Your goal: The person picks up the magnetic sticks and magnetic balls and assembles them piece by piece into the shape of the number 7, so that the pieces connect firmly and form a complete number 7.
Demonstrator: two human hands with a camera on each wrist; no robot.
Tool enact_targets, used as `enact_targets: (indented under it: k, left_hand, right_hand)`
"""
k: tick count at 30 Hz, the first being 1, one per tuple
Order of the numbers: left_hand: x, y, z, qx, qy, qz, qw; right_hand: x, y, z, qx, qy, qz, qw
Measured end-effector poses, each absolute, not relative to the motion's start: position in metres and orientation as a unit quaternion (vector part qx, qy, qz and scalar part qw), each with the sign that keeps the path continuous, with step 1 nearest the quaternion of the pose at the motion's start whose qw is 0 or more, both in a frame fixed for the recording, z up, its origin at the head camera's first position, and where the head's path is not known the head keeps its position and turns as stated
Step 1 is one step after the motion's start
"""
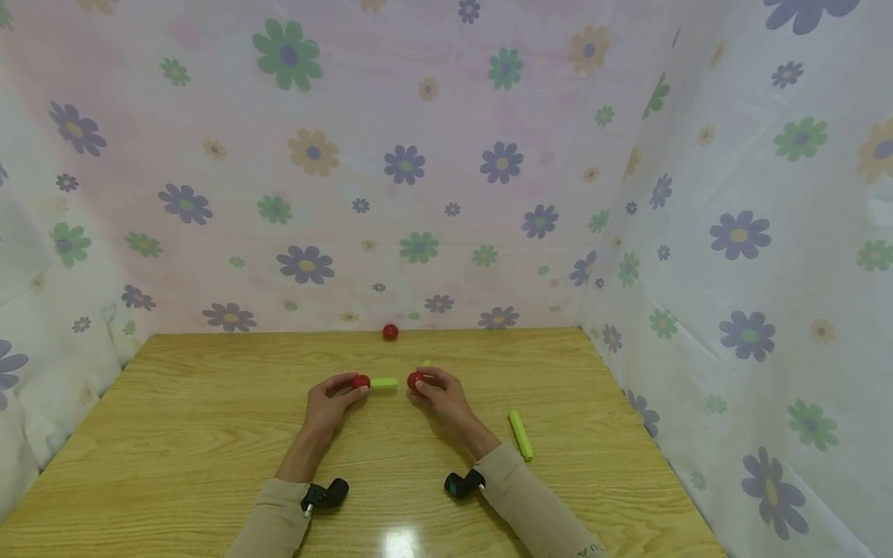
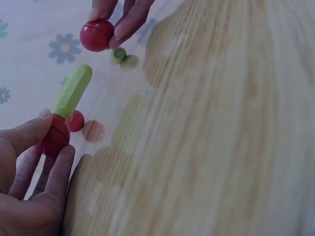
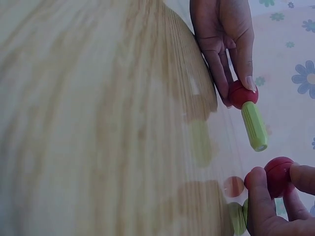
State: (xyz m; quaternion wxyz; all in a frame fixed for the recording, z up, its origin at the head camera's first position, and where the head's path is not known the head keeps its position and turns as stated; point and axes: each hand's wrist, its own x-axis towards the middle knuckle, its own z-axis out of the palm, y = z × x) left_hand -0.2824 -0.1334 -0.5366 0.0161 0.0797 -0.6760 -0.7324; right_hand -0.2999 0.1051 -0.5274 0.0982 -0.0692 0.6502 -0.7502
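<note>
My left hand (image 1: 328,404) pinches a red ball (image 2: 57,136) between thumb and fingers. From that ball a light green ribbed stick (image 1: 384,383) juts out to the right, its end touching the ball. Across a small gap, my right hand (image 1: 439,397) holds a second red ball (image 3: 279,176) by the fingertips, partly covered by the thumb. The free end of the green stick points toward this ball, and the two are apart. Both hands are raised slightly over the wooden table (image 1: 209,434).
A third red ball (image 1: 390,332) lies at the table's back edge. One green stick (image 1: 520,435) lies right of my right forearm. Another green stick (image 1: 427,363) shows partly behind my right hand. Flower-patterned cloth (image 1: 446,170) hangs behind and at both sides.
</note>
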Motion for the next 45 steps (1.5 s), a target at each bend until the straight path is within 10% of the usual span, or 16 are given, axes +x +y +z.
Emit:
enact_targets:
  k: [45]
  left_hand:
    - [-0.2819, -0.1341, -0.5396, 0.073, -0.677, -0.732, 0.021]
  right_hand:
    - [-0.2977, 0.0953, -0.5267, -0.069, 0.663, -0.738, 0.11]
